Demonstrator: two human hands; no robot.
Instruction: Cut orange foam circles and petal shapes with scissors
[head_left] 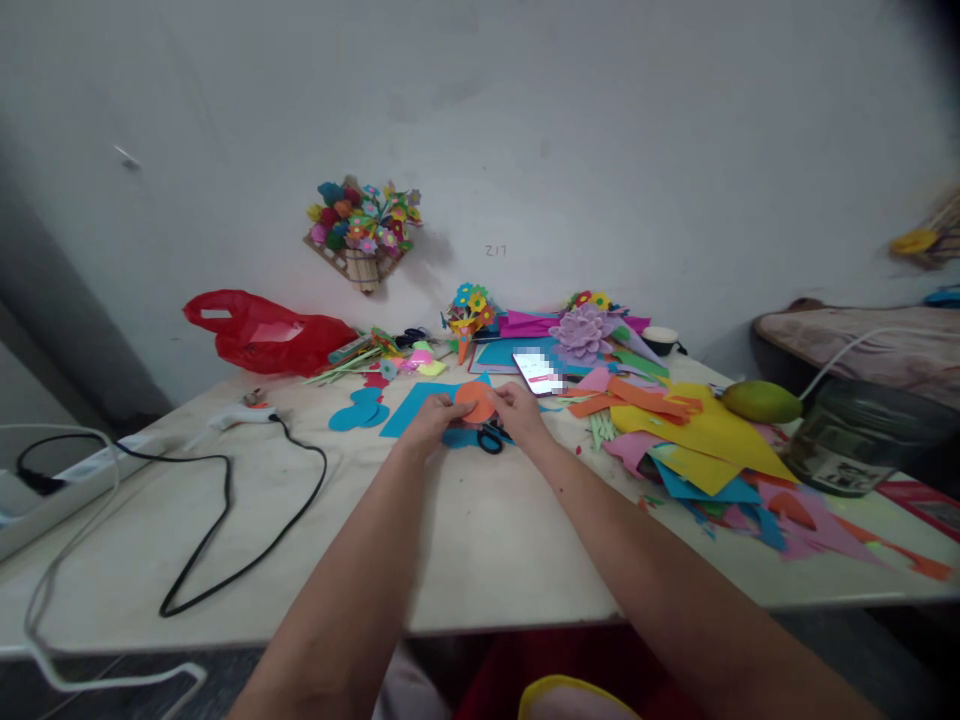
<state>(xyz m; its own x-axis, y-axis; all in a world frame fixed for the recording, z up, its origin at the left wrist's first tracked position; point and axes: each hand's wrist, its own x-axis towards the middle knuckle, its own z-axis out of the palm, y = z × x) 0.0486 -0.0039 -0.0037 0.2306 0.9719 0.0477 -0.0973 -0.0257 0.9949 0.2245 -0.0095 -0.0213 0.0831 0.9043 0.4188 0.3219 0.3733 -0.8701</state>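
An orange paper circle is held up between my two hands over the middle of the table. My left hand pinches its left edge with thumb and fingers. On the opposite edge, my right hand has its fingers closed on the same circle. Just below lie scissors with black handles, their blades partly hidden by my right hand. A blue sheet is spread under and beside my left hand. Further left, several blue paper circles overlap in a small pile.
Coloured paper scraps cover the right side, near a mango and a large jar. A phone lies behind my hands. On the left are a red bag, a glue gun with its black cord, and a power strip.
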